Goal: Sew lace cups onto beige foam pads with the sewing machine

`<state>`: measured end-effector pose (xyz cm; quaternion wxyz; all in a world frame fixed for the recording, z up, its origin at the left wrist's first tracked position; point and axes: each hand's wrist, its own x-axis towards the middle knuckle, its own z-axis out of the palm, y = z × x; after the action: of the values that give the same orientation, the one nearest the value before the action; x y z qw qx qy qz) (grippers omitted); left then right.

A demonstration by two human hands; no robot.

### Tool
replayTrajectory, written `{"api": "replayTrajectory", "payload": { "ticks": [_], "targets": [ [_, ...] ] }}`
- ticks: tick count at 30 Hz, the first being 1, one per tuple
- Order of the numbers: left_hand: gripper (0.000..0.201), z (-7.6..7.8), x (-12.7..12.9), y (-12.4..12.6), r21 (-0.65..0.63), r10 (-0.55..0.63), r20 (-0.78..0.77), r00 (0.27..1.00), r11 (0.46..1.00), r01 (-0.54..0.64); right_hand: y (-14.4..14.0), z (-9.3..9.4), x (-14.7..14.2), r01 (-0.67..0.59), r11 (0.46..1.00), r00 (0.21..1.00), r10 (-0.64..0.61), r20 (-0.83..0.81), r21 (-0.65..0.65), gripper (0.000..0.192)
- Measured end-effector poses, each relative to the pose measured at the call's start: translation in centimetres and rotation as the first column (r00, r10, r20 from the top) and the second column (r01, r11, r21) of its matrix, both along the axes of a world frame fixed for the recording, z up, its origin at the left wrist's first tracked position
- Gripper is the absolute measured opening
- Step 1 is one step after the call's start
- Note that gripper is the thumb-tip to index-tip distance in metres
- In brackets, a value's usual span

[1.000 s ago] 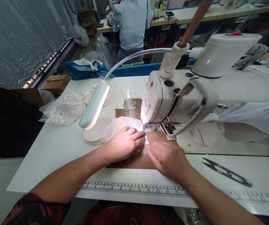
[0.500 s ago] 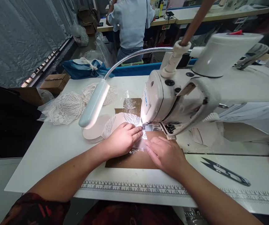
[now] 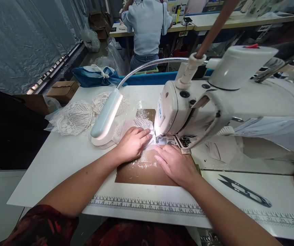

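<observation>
A white lace piece (image 3: pixel 142 123) with a pale pink cup under it lies at the needle of a white sewing machine (image 3: pixel 213 102). My left hand (image 3: pixel 133 142) presses flat on the lace, fingertips close to the presser foot (image 3: pixel 162 139). My right hand (image 3: pixel 173 164) lies flat beside it on the brown taped patch (image 3: pixel 141 171) of the table, fingers pointing at the needle. Both hands hold the fabric down rather than grip it. A gooseneck lamp (image 3: pixel 106 118) hangs over the left part of the lace and hides some of it.
A pile of lace pieces (image 3: pixel 72 118) sits at the table's back left. Black thread snips (image 3: pixel 244 191) lie to the right, and a printed ruler (image 3: pixel 147 205) runs along the front edge. Another person in a light shirt (image 3: pixel 147 27) sits at a table behind. Cardboard boxes (image 3: pixel 62 90) stand left.
Both hands have slid forward toward the needle, feeding the lace further under the presser foot. More of the brown patch shows in front of them.
</observation>
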<state>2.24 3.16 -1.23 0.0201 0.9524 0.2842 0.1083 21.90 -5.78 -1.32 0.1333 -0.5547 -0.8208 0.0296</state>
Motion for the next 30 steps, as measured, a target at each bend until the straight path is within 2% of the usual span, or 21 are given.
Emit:
{"api": "replayTrajectory", "payload": {
  "ticks": [5,10,15,18,19,21,23,25,27,30],
  "targets": [
    [0.037,0.1,-0.4,-0.2,-0.048,0.06,0.086,0.994,0.997,-0.056,0.1,-0.4,0.1,0.009,1.0,1.0,-0.01,0.028,0.024,0.036],
    [0.046,-0.1,-0.6,-0.5,-0.055,0.082,0.181,0.98,0.996,-0.073,0.1,-0.1,-0.1,-0.02,1.0,0.999,0.02,0.041,-0.017,0.038],
    [0.028,-0.2,-1.1,0.0,-0.117,0.147,0.232,0.962,0.986,-0.122,-1.4,2.7,0.7,-0.047,0.995,0.999,0.048,0.006,-0.084,0.037],
    [0.023,0.5,-1.8,-0.7,-0.156,0.152,0.232,0.961,0.981,-0.118,-3.8,4.2,3.1,-0.03,0.991,0.998,0.036,0.044,-0.129,0.036],
    [0.021,0.9,-2.1,-1.4,-0.179,0.123,0.225,0.967,0.98,-0.083,-4.7,4.3,4.4,-0.011,0.993,0.998,0.017,0.053,-0.118,0.037],
    [0.019,1.8,-2.4,-3.5,-0.249,-0.022,0.206,0.978,0.966,0.074,-6.4,4.0,7.3,0.032,0.997,0.995,-0.025,0.098,-0.072,0.038],
    [0.018,2.8,-2.5,-5.9,-0.332,-0.241,0.202,0.949,0.895,0.298,-7.9,2.9,10.2,0.119,0.993,0.98,-0.117,0.16,-0.004,0.037],
    [0.018,3.7,-2.6,-7.9,-0.386,-0.336,0.22,0.916,0.833,0.398,-9.1,1.7,12.3,0.194,0.981,0.952,-0.193,0.239,0.02,0.036],
    [0.026,4.2,-2.9,-8.9,-0.423,-0.264,0.276,0.924,0.83,0.364,-9.9,0.7,13.6,0.228,0.974,0.933,-0.222,0.282,0.013,0.034],
    [0.038,4.3,-3.7,-8.1,-0.456,0.007,0.367,0.93,0.873,0.173,-10.6,-0.3,14.3,0.188,0.981,0.933,-0.191,0.304,0.04,0.036]
  ]
}}
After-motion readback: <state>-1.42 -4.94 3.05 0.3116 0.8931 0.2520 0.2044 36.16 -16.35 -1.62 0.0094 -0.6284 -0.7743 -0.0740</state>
